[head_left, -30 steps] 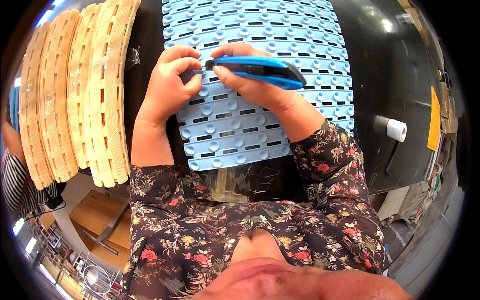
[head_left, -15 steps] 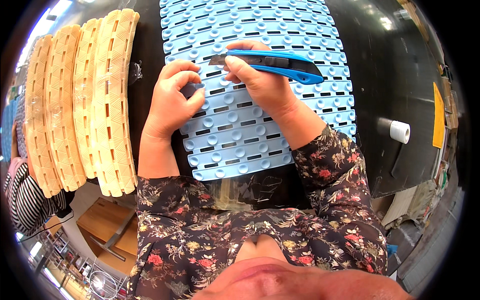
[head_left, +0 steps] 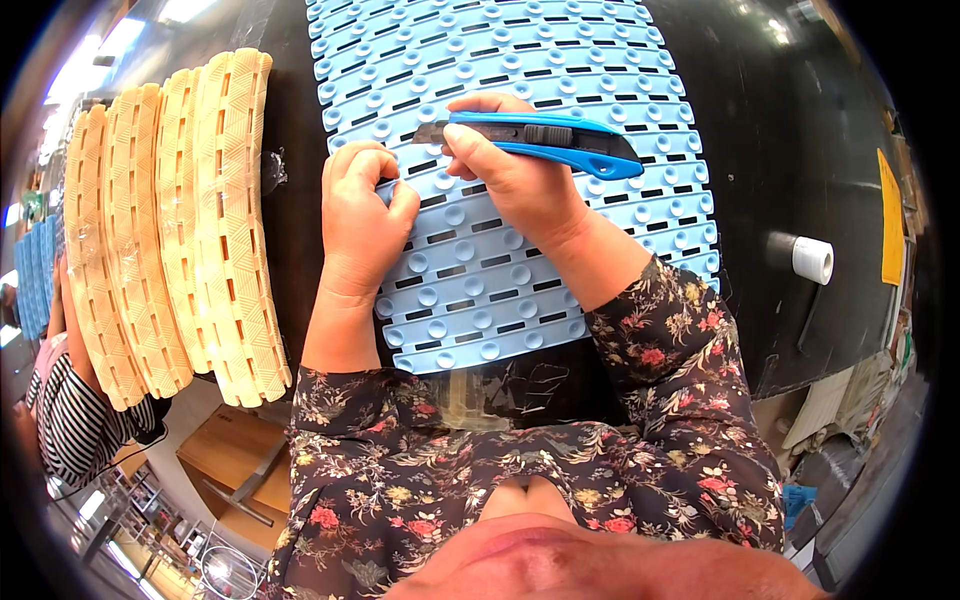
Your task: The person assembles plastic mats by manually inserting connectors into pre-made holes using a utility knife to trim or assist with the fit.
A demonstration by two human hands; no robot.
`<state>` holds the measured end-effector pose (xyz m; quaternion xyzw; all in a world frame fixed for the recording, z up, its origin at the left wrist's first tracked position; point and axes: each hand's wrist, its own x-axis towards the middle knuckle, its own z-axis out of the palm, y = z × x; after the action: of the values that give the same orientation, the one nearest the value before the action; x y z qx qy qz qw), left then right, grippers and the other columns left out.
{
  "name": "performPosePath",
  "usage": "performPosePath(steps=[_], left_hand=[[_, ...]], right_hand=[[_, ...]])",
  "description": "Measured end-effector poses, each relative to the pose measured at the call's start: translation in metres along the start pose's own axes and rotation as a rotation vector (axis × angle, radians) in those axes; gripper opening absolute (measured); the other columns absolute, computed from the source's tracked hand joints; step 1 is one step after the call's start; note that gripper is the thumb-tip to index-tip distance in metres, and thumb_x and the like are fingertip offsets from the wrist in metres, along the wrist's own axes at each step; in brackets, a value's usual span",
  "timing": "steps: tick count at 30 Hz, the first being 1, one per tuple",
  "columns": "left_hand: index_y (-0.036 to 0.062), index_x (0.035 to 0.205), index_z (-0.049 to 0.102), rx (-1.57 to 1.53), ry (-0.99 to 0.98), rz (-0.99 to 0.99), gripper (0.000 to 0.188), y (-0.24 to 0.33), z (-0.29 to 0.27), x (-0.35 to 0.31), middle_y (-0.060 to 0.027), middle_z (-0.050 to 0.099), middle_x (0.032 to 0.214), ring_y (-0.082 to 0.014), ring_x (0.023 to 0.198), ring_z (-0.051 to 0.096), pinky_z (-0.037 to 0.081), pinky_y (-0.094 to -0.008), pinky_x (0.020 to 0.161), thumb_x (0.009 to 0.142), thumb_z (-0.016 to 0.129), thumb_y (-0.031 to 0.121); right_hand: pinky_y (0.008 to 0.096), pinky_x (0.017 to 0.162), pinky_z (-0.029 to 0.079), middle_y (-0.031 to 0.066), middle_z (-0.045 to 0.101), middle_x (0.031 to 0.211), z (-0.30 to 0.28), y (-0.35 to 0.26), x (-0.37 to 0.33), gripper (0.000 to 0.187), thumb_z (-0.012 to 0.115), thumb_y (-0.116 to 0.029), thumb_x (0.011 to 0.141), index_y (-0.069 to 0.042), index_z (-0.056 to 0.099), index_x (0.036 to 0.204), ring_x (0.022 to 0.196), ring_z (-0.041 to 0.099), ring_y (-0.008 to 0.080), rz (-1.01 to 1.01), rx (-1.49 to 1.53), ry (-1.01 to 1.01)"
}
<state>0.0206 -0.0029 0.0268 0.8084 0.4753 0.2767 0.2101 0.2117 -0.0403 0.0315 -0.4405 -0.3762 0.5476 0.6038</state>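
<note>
A light blue bath mat (head_left: 480, 265) lies suction cups up on the dark table, with rows of slots across it. My left hand (head_left: 365, 215) is closed at the mat's left edge; a bit of blue shows between thumb and forefinger, and the fingertips are partly hidden. In my right hand (head_left: 515, 190) is a blue and black utility knife (head_left: 560, 135), held level over the mat. Its dark blade points left toward my left hand, apart from it.
Several beige slotted mats (head_left: 235, 230) lie side by side at the left. To the right are a white roll (head_left: 812, 260) and a yellow strip (head_left: 890, 220) by the table edge. Another person in a striped top (head_left: 85, 415) stands at far left, near a brown box (head_left: 230, 450).
My left hand has turned and its fingers have closed further at the mat's edge. The knife has shifted slightly down in the picture, staying in my right hand.
</note>
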Motion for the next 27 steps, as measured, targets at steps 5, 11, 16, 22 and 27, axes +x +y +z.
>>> performPosePath(steps=[5, 11, 16, 22, 27], left_hand=[[0.0, 0.089, 0.062, -0.084, -0.012, 0.019, 0.013, -0.006, 0.0, -0.001, -0.0097, 0.064, 0.109, -0.0213, 0.096, 0.061, 0.053, -0.0316, 0.085, 0.078, 0.063, -0.005], [-0.0011, 0.091, 0.065, -0.17, -0.056, 0.011, 0.014, -0.017, -0.007, -0.005, -0.0093, 0.064, 0.11, -0.0196, 0.098, 0.062, 0.053, -0.0304, 0.084, 0.08, 0.06, -0.008], [0.0016, 0.086, 0.067, -0.133, 0.002, 0.001, 0.01, -0.004, -0.003, -0.002, -0.0086, 0.065, 0.103, -0.0252, 0.098, 0.06, 0.051, -0.0348, 0.086, 0.077, 0.068, -0.001], [0.0015, 0.086, 0.068, -0.018, -0.018, -0.007, 0.009, 0.0, -0.003, 0.0, -0.009, 0.065, 0.104, -0.0257, 0.101, 0.061, 0.051, -0.0354, 0.089, 0.078, 0.071, 0.003], [0.0011, 0.084, 0.068, 0.054, 0.013, 0.006, 0.008, 0.008, 0.001, 0.002, -0.0098, 0.065, 0.103, -0.0274, 0.102, 0.06, 0.05, -0.0362, 0.091, 0.076, 0.068, 0.002]], right_hand=[[0.0264, 0.074, 0.058, 0.0106, 0.072, 0.096, -0.003, -0.001, 0.001, 0.033, 0.069, -0.016, 0.097, 0.001, 0.058, 0.124, 0.081, 0.071, 0.0137, 0.081, 0.121, 0.083], [0.0268, 0.074, 0.058, 0.0112, 0.071, 0.096, -0.002, -0.006, 0.003, 0.032, 0.069, -0.015, 0.098, 0.001, 0.057, 0.123, 0.081, 0.07, 0.014, 0.121, 0.185, 0.114], [0.0262, 0.075, 0.058, 0.0105, 0.071, 0.096, -0.001, -0.004, 0.003, 0.032, 0.069, -0.014, 0.097, 0.001, 0.058, 0.123, 0.081, 0.07, 0.0135, 0.109, 0.201, 0.109], [0.0252, 0.076, 0.057, 0.0119, 0.073, 0.096, 0.001, -0.001, 0.0, 0.035, 0.07, -0.017, 0.098, 0.001, 0.059, 0.126, 0.084, 0.07, 0.0132, 0.038, 0.071, 0.048], [0.0239, 0.069, 0.056, 0.0062, 0.07, 0.089, 0.003, 0.003, 0.0, 0.032, 0.071, -0.011, 0.095, 0.002, 0.059, 0.122, 0.076, 0.068, 0.0102, -0.057, 0.03, 0.048]])
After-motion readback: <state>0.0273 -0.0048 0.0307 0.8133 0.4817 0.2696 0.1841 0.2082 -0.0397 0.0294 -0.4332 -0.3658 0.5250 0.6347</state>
